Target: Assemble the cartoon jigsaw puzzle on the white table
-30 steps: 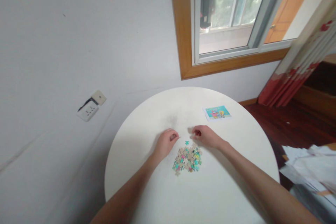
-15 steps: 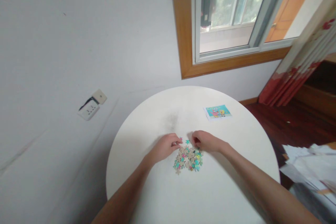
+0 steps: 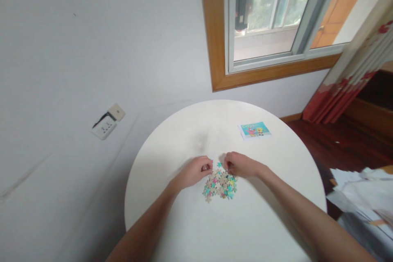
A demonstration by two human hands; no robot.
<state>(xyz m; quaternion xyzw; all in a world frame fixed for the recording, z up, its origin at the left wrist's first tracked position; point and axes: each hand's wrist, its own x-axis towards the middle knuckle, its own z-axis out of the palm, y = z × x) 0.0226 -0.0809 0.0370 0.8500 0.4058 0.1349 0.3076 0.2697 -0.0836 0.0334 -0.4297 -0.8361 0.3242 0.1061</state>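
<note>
A small heap of jigsaw puzzle pieces [image 3: 219, 185] lies on the white round table [image 3: 196, 229], many showing beige backs, others turquoise, yellow or pink. At the heap's upper left, my left hand [image 3: 198, 168] is closed in a pinch; a bit of a pink piece peeks out beside its fingertips. My right hand [image 3: 238, 164] is curled shut at the upper right edge, fingertips down at the pieces. Whatever either hand pinches is too small or hidden to see. Between the hands sits a loose turquoise piece [image 3: 219, 164].
A cartoon picture card [image 3: 255, 130] rests toward the table's far right. Behind the table are a wall with a socket [image 3: 105, 127] and a wood-framed window [image 3: 217, 49]. Papers [image 3: 365, 192] are piled at the right, and a curtain [image 3: 334, 94] hangs beyond.
The fingers of my left hand have drawn together and now cover more of the pink piece. My right fingers have shifted slightly at the heap's edge; the heap looks nearly the same.
</note>
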